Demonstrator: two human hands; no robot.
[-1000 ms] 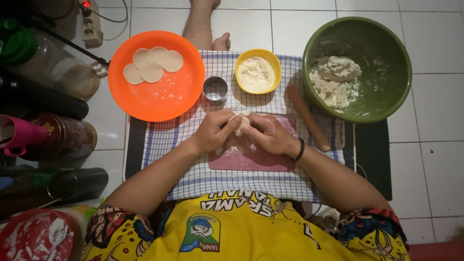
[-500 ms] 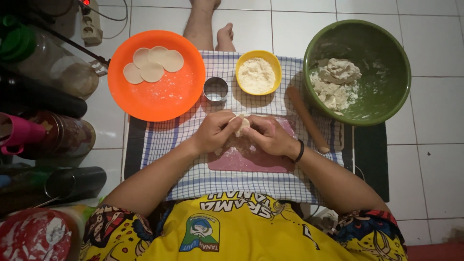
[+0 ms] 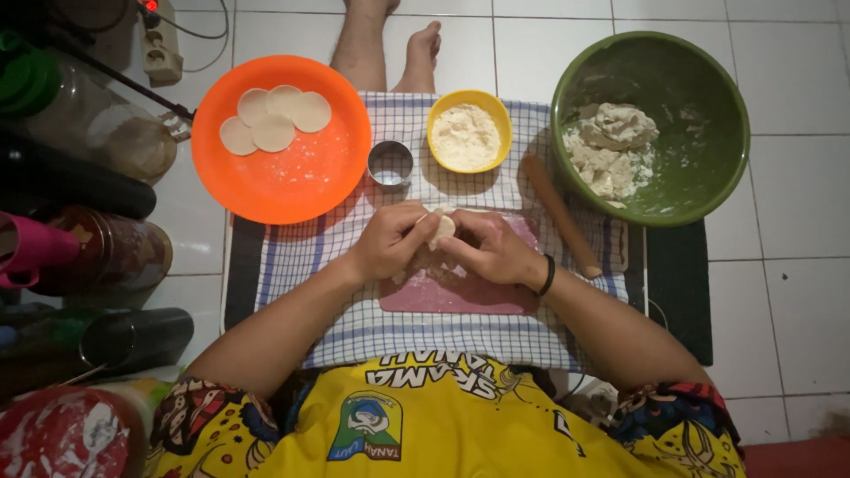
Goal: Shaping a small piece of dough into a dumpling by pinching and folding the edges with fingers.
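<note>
My left hand [image 3: 392,241] and my right hand [image 3: 492,249] meet over a pink board [image 3: 460,292] and pinch a small lump of pale dough [image 3: 440,227] between their fingertips. The board lies on a blue-and-white checked cloth [image 3: 336,301]. An orange plate [image 3: 292,168] at the upper left holds several flat dough rounds [image 3: 274,119]. A small metal ring cutter [image 3: 390,164] and a yellow bowl of flour [image 3: 467,131] stand just beyond my hands. A wooden rolling pin [image 3: 560,215] lies to the right, beside a green bowl [image 3: 691,97] holding more dough [image 3: 611,146].
Dark bottles and jars [image 3: 80,248] crowd the left edge, with a power strip [image 3: 159,40] at the top left. A person's bare feet [image 3: 390,44] rest on the white tiled floor [image 3: 797,265] beyond the cloth. A round red lid [image 3: 53,438] sits at the bottom left.
Both hands stay over the board working the dough lump; the fingers shift slightly around it. Nothing else has moved.
</note>
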